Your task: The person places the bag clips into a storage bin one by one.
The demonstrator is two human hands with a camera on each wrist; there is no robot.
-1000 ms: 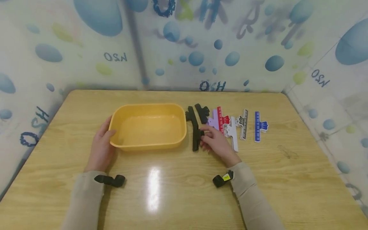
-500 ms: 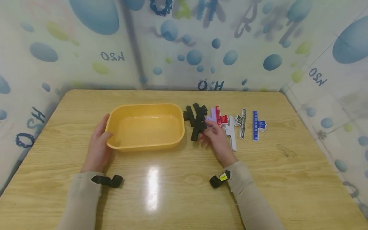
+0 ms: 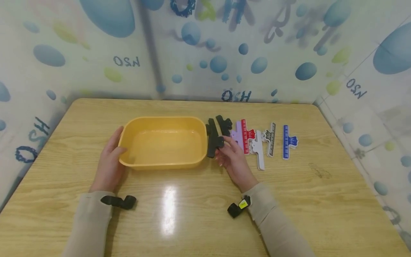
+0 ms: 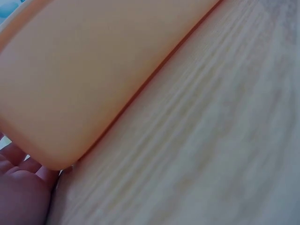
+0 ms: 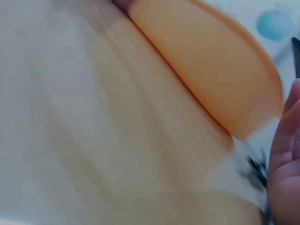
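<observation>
My left hand [image 3: 110, 160] grips the left end of a yellow plastic basin [image 3: 163, 166], thumb over the rim and fingers along the outside. In the left wrist view, fingers [image 4: 26, 168] show against the basin's lower corner. My right hand [image 3: 236, 160] pinches a black ruler-shaped clip [image 3: 212, 142] by its handle, just beside the basin's right wall. Another black clip [image 3: 224, 125] lies behind it, and one more black piece is mostly hidden beneath the held clip. In the right wrist view the right hand [image 5: 286, 168] shows only at the edge.
Right of my hand lie a purple clip [image 3: 237, 134], a red clip [image 3: 245, 137], a white clip [image 3: 259, 150], a black-and-white clip [image 3: 272, 139] and a blue clip [image 3: 286, 142]. They rest on a wooden table [image 3: 205, 214] against a patterned wall [image 3: 205, 46].
The right hand has lifted the black clip from the table and carried it left toward the basin's right rim. My left hand keeps its grip on the basin.
</observation>
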